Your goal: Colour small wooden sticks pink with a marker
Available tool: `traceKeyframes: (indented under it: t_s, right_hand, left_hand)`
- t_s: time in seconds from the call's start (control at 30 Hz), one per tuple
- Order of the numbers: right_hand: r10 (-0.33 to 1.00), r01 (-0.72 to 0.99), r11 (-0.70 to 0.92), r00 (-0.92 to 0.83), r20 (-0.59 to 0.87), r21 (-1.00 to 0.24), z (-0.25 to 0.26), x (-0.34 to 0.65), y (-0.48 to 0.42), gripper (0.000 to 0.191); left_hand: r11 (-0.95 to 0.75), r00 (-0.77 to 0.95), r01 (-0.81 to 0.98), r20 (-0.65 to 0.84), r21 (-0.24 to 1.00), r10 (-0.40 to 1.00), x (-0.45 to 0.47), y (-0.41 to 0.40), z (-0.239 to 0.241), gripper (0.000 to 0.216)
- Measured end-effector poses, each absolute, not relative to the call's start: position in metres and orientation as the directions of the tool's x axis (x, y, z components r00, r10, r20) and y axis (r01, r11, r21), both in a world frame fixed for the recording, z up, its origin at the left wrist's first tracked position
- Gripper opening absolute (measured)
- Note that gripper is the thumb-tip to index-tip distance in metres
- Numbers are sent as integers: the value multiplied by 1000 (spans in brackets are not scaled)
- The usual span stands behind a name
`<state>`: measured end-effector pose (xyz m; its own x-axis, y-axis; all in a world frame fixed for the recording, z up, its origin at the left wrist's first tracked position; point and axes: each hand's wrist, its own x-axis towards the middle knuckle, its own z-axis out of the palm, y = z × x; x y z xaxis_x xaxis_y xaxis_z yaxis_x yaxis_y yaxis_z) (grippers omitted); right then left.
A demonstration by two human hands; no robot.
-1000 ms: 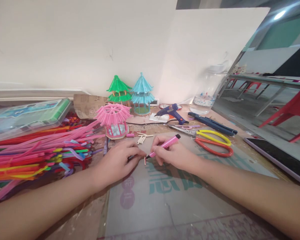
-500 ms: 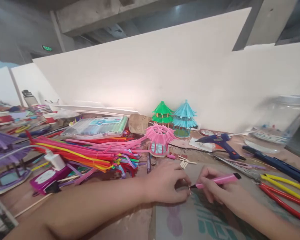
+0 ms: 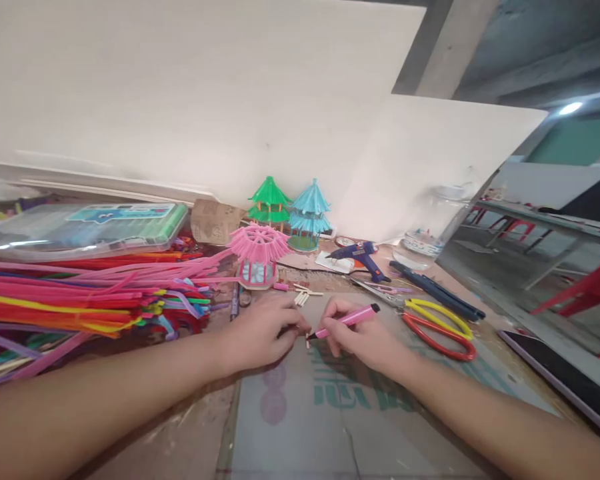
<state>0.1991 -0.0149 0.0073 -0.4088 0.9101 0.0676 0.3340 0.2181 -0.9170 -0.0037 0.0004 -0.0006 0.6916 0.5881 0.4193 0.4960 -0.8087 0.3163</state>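
Observation:
Between the fingertips of my left hand (image 3: 267, 332) is a short wooden stick (image 3: 308, 343), pinched over the work mat. My right hand (image 3: 364, 339) grips a pink marker (image 3: 351, 317), its dark tip at the stick. Whether the tip touches the wood I cannot tell. Several cut stick pieces (image 3: 303, 297) lie just beyond my hands. Behind them stands a small pink pavilion model (image 3: 259, 247) with a fringed roof. A green pavilion (image 3: 270, 200) and a blue pavilion (image 3: 310, 215) stand farther back.
Bundles of coloured pipe cleaners (image 3: 70, 303) and a clear plastic case (image 3: 85, 227) fill the left side. To the right lie a glue gun (image 3: 361, 258), scissors with red and yellow handles (image 3: 437, 328), a dark blue tool (image 3: 435, 291) and a phone-like slab (image 3: 560, 380). A white board (image 3: 205, 100) rises behind.
My view has swung to the right, so the table things appear farther left and the phone-like slab has come into sight. Both hands keep their holds, the marker tip still by the stick.

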Motion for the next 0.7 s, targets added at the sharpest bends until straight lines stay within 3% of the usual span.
traceKeyframes:
  t_s: [0.3,0.53,0.7]
  right_hand:
    - [925,316,236,-363,113,-919,5,201,-10,12]
    - [891,279,208,-450,63,-938,7,202,-13,8]
    - [922,289,220,-374,102,-932,5,202,-10,11]
  left_hand:
    - [-818,704,488,417,303,574,-4,3,1,24]
    - [-806,698,509,403,304,592,-4,3,0,23]
    - [-817,705,491,412,302,576,-4,4,0,23]
